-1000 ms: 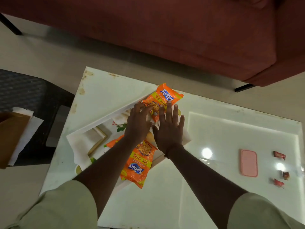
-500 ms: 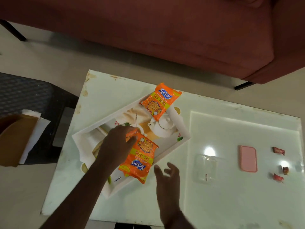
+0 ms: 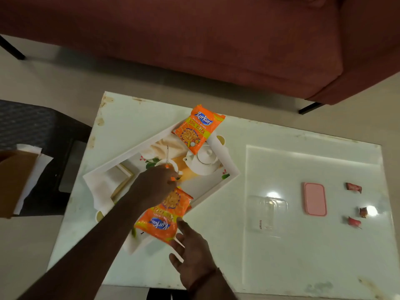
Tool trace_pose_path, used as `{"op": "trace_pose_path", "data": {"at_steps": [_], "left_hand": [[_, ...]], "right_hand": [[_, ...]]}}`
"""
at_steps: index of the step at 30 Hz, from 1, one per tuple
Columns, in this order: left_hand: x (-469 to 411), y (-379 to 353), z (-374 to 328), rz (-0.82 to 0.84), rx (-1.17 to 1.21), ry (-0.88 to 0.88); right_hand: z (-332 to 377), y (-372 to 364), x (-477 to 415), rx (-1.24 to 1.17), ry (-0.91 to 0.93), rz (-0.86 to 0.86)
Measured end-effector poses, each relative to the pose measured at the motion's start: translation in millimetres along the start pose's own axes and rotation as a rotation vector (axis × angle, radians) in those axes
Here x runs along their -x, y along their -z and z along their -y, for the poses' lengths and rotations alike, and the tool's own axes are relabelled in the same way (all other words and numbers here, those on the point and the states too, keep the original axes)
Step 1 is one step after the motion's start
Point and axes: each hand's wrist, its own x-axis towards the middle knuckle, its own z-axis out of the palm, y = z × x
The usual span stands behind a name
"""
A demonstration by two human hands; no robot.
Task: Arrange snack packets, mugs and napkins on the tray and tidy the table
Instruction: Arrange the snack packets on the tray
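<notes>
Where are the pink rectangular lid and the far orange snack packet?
Pink rectangular lid (image 3: 315,199), head view, middle of its top face.
Far orange snack packet (image 3: 198,128), head view, centre of its printed front.

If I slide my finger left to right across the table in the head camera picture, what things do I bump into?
White tray → clear plastic box → pink lid → three small red candy wrappers, the top one farthest back.
</notes>
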Motion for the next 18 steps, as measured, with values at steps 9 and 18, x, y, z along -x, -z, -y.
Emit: {"op": "trace_pose_path", "data": {"at_steps": [9, 18], "left_hand": [[39, -18, 16, -0.097, 0.315, 0.064], [114, -37, 72, -0.050, 0.388, 0.327]], "right_hand": [[-22, -6, -16, 0.110, -0.080, 0.066], [-51, -23, -38, 0.220, 0.202, -0.096]]}}
